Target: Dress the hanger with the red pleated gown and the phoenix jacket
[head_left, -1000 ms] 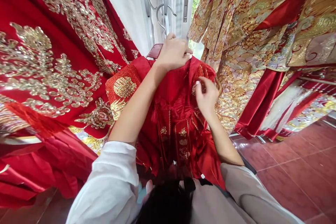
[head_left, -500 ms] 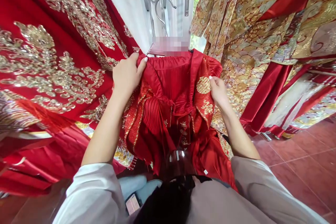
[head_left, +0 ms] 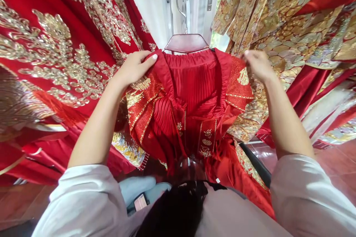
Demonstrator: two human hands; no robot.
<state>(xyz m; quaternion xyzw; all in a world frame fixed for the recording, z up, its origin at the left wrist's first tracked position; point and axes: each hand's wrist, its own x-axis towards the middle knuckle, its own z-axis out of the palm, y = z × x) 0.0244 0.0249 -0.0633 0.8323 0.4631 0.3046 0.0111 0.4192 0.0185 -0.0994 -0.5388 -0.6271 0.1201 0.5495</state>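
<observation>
Amid gold-patterned garments, the left hand clamps a red dress at one shoulder; the right hand, its blurred fingers' grip unclear, is at the other.

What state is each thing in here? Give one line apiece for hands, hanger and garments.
Red garment: on the hanger, neckline open
Hanger: sticking out above the neckline
Left hand: closed on one shoulder of the red garment
Right hand: blurred, at the other shoulder; grip unclear
Gold garments: hanging at right
Large embroidered garment: hanging at left
</observation>
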